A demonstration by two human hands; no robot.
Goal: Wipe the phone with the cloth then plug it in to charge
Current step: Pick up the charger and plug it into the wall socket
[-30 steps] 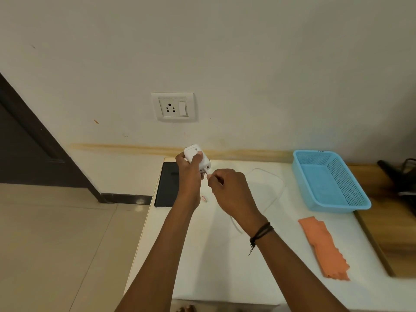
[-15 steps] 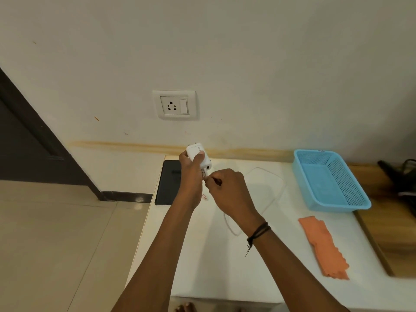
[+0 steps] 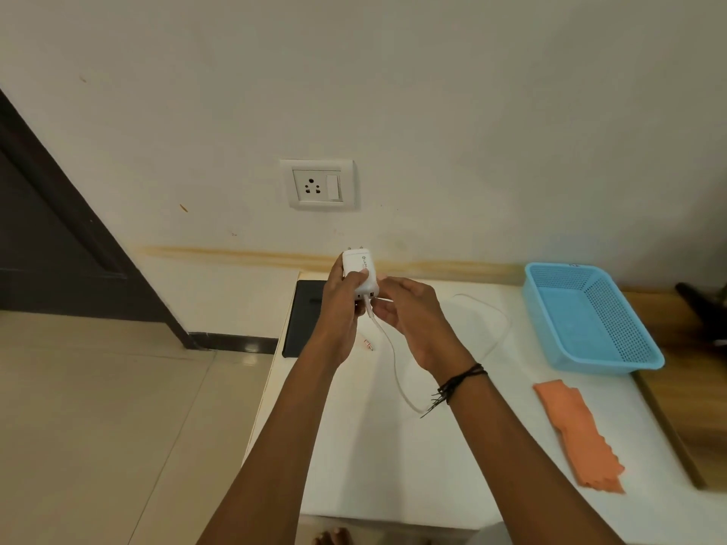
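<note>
My left hand (image 3: 342, 304) grips a white charger adapter (image 3: 362, 275) with its prongs pointing up at the wall. My right hand (image 3: 413, 312) pinches the white charging cable (image 3: 395, 371) where it enters the adapter's underside. The cable loops over the white table (image 3: 491, 485), and its free connector (image 3: 368, 344) lies beside my left wrist. The black phone (image 3: 305, 320) lies flat at the table's back left corner, partly hidden by my left hand. An orange cloth (image 3: 578, 434) lies on the table to the right. The wall socket (image 3: 316, 184) is just above the adapter.
A blue mesh basket (image 3: 590, 320) stands at the table's back right. A wooden surface (image 3: 692, 391) adjoins the table on the right, with a dark object (image 3: 704, 304) on it. A dark door (image 3: 47, 230) and the tiled floor (image 3: 98, 426) are on the left.
The cable plug now sits in the adapter's underside. My left hand has turned the adapter so its prongs point up. The view has tilted, so the socket sits lower.
</note>
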